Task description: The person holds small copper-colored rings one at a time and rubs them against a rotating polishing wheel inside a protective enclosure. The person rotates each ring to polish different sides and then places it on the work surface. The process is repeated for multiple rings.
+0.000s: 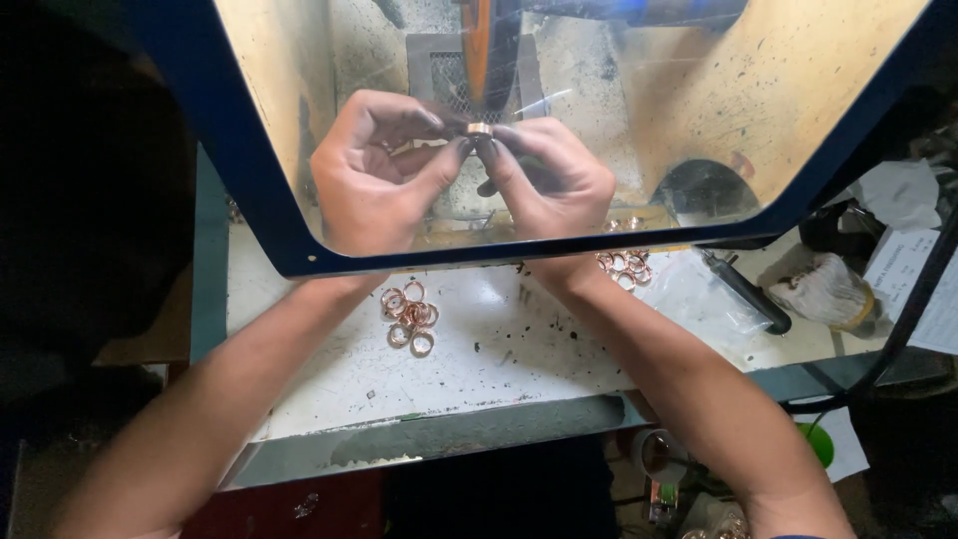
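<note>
Head view, down through a clear shield (798, 110) with a dark blue frame. Small copper-coloured ring (479, 129) pinched up behind the shield, between fingertips of both hands. Left hand (374, 170) curled narrow, thumb and forefinger on the ring; right hand (549, 175) likewise closed on it from the other side. Below, on a stained white worktop (479, 349), one heap of copper rings (409, 314) near the left wrist, another heap (626, 266) just beside the right wrist. Black-handled tool (743, 289) farther right. Dim, cluttered surroundings.
</note>
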